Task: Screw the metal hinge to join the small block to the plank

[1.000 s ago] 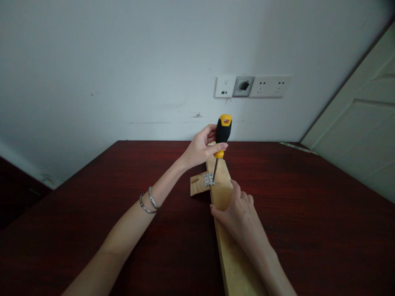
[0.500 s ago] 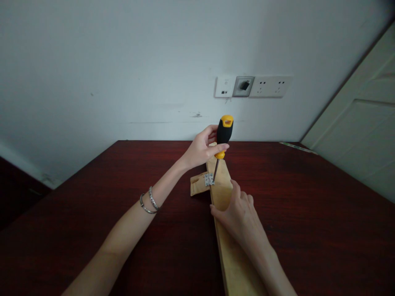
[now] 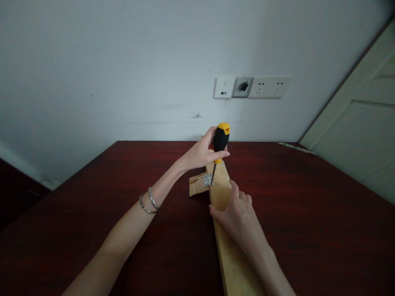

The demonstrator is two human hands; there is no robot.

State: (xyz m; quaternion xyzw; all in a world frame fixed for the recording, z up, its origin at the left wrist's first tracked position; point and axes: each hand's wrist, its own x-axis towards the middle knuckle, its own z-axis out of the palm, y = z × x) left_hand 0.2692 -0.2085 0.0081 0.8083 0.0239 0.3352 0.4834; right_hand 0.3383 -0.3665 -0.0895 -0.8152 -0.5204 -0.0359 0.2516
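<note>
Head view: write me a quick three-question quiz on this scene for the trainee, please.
1. Multiple choice: which hand holds the screwdriver? A) right; B) left; C) both.
2. True or false: the right hand holds the long board with thumb and fingers at opposite edges.
3. Fill in: a metal ____ spans the long board and the small wooden piece.

Key: 1. B, the left hand. 2. True. 3. hinge.

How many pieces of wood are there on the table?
2: the long board held by the right hand, and the short piece at the board's left edge, with the hinge across both. Others may be hidden behind the left hand.
</note>
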